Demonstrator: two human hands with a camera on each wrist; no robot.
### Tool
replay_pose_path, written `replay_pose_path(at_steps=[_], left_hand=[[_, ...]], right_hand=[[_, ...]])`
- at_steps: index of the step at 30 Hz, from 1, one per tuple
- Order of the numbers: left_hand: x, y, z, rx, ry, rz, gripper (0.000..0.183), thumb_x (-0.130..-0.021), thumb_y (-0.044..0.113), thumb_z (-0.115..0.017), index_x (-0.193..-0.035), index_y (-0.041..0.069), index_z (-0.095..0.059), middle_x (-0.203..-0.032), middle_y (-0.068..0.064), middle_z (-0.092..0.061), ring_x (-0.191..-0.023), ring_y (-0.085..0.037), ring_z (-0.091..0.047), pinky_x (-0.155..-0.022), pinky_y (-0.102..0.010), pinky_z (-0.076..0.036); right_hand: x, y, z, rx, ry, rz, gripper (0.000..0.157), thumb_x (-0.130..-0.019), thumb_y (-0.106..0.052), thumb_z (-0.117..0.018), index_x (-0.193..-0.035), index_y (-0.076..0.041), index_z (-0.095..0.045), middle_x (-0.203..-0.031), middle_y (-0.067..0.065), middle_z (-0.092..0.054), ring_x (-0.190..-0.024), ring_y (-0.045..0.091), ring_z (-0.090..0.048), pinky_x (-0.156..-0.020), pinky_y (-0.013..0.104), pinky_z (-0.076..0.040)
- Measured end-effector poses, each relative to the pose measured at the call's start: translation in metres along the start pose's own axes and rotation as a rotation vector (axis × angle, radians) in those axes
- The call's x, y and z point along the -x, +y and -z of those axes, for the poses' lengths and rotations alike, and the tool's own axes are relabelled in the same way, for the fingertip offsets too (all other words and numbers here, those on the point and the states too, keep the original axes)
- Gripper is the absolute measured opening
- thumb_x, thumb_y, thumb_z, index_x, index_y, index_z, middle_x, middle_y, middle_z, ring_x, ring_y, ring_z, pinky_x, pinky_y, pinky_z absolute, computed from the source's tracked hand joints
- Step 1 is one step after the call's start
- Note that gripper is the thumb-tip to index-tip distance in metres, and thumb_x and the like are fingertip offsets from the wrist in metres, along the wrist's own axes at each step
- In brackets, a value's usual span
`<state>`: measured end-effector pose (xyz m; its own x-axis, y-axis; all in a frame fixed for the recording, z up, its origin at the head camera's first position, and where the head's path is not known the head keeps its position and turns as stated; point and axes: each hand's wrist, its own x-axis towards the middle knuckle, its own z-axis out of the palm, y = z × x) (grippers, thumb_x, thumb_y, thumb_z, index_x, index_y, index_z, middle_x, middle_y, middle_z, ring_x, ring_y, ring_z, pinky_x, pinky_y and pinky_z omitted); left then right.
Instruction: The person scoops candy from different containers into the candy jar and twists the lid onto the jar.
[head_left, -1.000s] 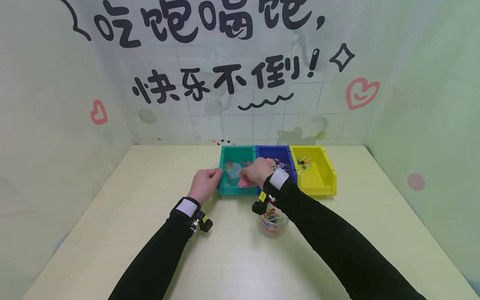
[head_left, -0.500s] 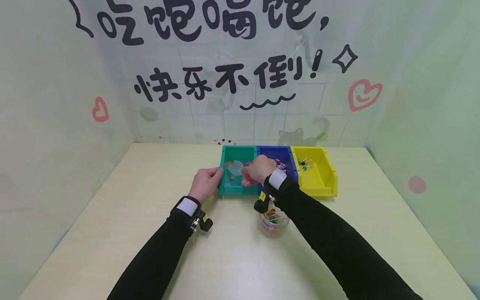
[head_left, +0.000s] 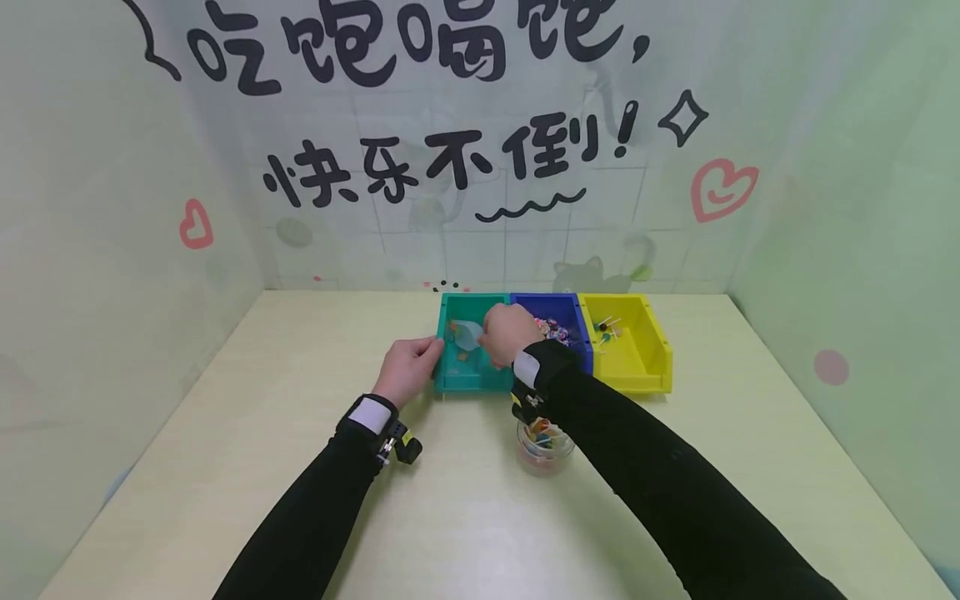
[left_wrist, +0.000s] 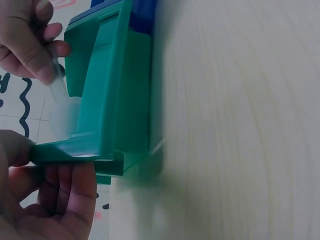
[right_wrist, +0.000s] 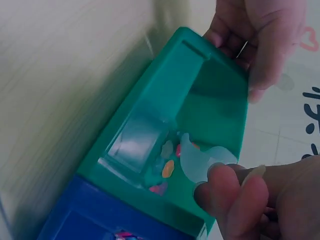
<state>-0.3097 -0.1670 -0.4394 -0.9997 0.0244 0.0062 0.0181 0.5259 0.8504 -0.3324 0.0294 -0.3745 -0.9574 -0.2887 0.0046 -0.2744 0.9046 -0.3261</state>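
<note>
My left hand (head_left: 408, 367) grips the left wall of a green bin (head_left: 474, 383), thumb on one side and fingers on the other, as the left wrist view shows. My right hand (head_left: 510, 333) pinches the handle of a translucent white scoop (right_wrist: 202, 160). The bowl of the scoop hangs inside the green bin and looks blurred in the left wrist view. On the bin's floor lie several small coloured pieces, among them an orange piece (right_wrist: 168, 169) and a purple-pink piece (right_wrist: 159, 188). Part of the scoop's handle is hidden behind my right fingers.
A blue bin (head_left: 587, 337) with small wrapped-looking pieces adjoins the green one. Right of it stands a yellow bin (head_left: 637, 383) holding several little stick-like lollipops (head_left: 606, 327). A clear round jar (head_left: 544, 454) with colourful contents sits in front, under my right forearm.
My right hand has shifted slightly forward and left, with its wrist turned, and the scoop has moved within the green bin. The left hand keeps its grip on the wall.
</note>
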Motion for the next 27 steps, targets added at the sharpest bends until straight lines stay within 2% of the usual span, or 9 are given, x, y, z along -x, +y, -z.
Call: replay_pose_path(at_steps=[5,12,14,19,24,27], left_hand=[[0.000,-0.003,-0.002,-0.005,-0.005,0.009,0.044,-0.116,0.035,-0.052,-0.141,0.005,-0.074,-0.088,-0.007,-0.067,-0.084,-0.022,-0.057,-0.068,-0.029,-0.042],[-0.001,0.000,0.000,-0.004,-0.005,0.003,0.043,-0.116,0.035,-0.052,-0.120,0.002,-0.080,-0.083,-0.005,-0.062,-0.081,-0.022,-0.055,-0.068,-0.030,-0.040],[-0.001,0.001,0.001,-0.006,-0.008,0.000,0.043,-0.116,0.035,-0.052,-0.120,0.002,-0.079,-0.084,-0.006,-0.063,-0.082,-0.022,-0.056,-0.068,-0.030,-0.041],[-0.003,-0.001,0.001,-0.003,-0.014,0.016,0.044,-0.116,0.035,-0.053,-0.138,0.006,-0.076,-0.089,-0.007,-0.066,-0.083,-0.021,-0.056,-0.068,-0.029,-0.042],[-0.003,-0.001,0.002,0.002,-0.019,0.019,0.044,-0.116,0.034,-0.053,-0.143,0.007,-0.073,-0.089,-0.008,-0.067,-0.082,-0.021,-0.057,-0.067,-0.029,-0.042],[-0.002,0.000,0.002,-0.008,-0.015,0.011,0.044,-0.116,0.033,-0.053,-0.144,0.006,-0.072,-0.099,-0.011,-0.073,-0.086,-0.021,-0.060,-0.069,-0.027,-0.044]], right_hand=[[-0.006,0.005,-0.007,0.025,0.008,0.012,0.025,-0.108,-0.020,-0.073,-0.090,-0.005,-0.081,-0.084,0.007,-0.080,-0.079,0.021,-0.072,-0.081,0.036,-0.060],[-0.012,0.010,-0.004,-0.022,-0.118,0.008,0.026,-0.108,-0.021,-0.072,-0.097,-0.002,-0.087,-0.070,0.001,-0.077,-0.062,0.012,-0.068,-0.064,0.025,-0.050],[-0.013,0.010,-0.002,-0.022,-0.123,0.008,0.026,-0.107,-0.021,-0.073,-0.096,-0.003,-0.088,-0.067,0.000,-0.075,-0.059,0.011,-0.067,-0.065,0.024,-0.049],[-0.017,0.007,0.002,-0.029,-0.150,-0.008,0.025,-0.107,-0.021,-0.074,-0.097,-0.004,-0.088,-0.059,-0.003,-0.069,-0.057,0.010,-0.065,-0.074,0.027,-0.052],[-0.019,0.006,0.006,-0.067,-0.205,-0.061,0.034,-0.109,-0.025,-0.070,-0.087,-0.006,-0.086,-0.053,-0.009,-0.061,-0.060,0.008,-0.066,-0.090,0.029,-0.060],[-0.020,0.007,0.007,-0.041,-0.182,-0.092,0.037,-0.109,-0.027,-0.070,-0.079,-0.010,-0.083,-0.054,-0.009,-0.061,-0.063,0.009,-0.068,-0.092,0.030,-0.061]])
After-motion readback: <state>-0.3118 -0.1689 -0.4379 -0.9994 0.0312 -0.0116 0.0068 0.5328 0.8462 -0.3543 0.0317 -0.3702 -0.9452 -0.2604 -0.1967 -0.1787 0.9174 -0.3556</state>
